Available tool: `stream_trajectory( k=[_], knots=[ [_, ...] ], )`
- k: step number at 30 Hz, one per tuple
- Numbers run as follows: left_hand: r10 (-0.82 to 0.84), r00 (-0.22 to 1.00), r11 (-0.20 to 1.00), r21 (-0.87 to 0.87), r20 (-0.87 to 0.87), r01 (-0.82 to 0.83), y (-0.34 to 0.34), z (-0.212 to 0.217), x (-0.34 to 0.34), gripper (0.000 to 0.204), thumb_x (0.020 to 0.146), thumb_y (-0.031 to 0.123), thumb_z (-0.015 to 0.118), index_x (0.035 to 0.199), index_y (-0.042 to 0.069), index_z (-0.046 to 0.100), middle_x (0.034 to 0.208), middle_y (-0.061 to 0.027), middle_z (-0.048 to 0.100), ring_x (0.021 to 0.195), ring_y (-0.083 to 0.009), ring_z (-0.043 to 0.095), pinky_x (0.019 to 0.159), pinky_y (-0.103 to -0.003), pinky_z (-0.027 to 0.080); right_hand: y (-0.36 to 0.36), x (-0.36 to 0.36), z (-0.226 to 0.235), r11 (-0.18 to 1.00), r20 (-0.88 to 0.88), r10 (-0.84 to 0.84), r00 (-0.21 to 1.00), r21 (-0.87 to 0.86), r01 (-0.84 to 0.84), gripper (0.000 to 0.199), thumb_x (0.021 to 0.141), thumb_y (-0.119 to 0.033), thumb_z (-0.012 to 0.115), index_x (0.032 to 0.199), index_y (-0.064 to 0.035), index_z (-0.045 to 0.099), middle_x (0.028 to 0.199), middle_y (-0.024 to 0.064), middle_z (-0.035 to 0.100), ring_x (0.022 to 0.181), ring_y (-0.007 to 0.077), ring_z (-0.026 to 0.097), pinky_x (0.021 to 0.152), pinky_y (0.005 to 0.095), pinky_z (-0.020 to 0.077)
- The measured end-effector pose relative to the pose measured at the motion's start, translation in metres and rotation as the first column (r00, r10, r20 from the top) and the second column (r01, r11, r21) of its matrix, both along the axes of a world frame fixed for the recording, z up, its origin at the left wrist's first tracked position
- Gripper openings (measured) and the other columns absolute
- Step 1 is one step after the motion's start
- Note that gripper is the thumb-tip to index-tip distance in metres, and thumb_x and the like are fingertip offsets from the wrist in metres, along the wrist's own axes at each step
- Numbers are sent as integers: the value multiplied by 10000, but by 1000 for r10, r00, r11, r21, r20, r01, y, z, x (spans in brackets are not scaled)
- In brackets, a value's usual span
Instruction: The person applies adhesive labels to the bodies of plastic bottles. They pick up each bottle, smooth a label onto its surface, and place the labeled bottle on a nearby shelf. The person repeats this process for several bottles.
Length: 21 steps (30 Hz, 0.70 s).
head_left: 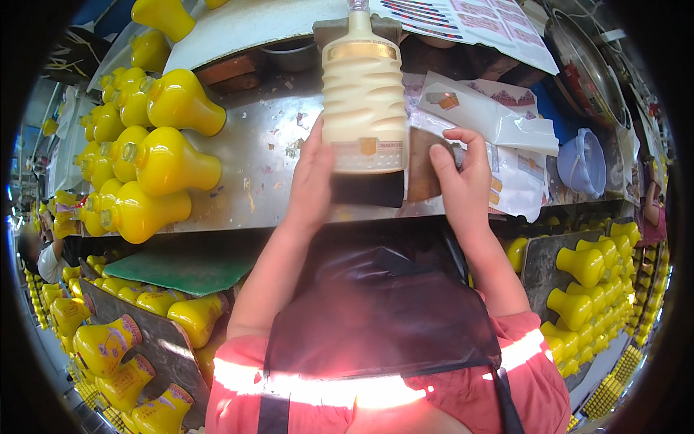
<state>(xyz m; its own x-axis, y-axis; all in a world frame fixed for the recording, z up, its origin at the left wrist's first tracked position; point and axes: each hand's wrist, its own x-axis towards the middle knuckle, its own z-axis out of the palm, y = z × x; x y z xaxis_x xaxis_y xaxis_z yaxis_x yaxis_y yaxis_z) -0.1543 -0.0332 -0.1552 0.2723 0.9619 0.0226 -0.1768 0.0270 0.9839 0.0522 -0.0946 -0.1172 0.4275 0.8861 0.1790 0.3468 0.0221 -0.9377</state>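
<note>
A cream bottle with wavy ridges, gold bands and a printed label lies on a dark support, its neck pointing away from me. My left hand grips its left side, the thumb slightly blurred at the edge and the other fingers partly hidden. Beyond the bottle's right side, my right hand closes its thumb and forefinger around a small dark grey piece I cannot make out. A brown flat piece lies between that hand and the bottle. Black material shows below the bottle's base.
Yellow glossy bottles stand in rows on the left of the metal bench. Decal sheets and a blue bucket are at right. Boards with more yellow bottles flank me below. A white board spans the back.
</note>
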Motion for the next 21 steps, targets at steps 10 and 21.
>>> stream_trajectory(
  k=[10,21],
  knots=[
    [237,822,879,475,-518,47,1,11,-8,894,740,150,858,1520,17,442,1393,-150,588,1311,-303,536,1146,-414,361,6,-3,19,997,133,53,990,-64,-44,193,933,-207,669,1058,-71,614,697,131,639,595,232,591,598,336,475],
    [561,676,633,774,-478,22,-8,33,12,744,652,276,895,1312,52,632,1100,-86,715,1075,-256,657,1073,-491,342,7,-29,70,989,510,134,849,-129,-78,113,910,-168,675,989,-97,639,615,139,626,550,326,648,526,399,469]
  ],
)
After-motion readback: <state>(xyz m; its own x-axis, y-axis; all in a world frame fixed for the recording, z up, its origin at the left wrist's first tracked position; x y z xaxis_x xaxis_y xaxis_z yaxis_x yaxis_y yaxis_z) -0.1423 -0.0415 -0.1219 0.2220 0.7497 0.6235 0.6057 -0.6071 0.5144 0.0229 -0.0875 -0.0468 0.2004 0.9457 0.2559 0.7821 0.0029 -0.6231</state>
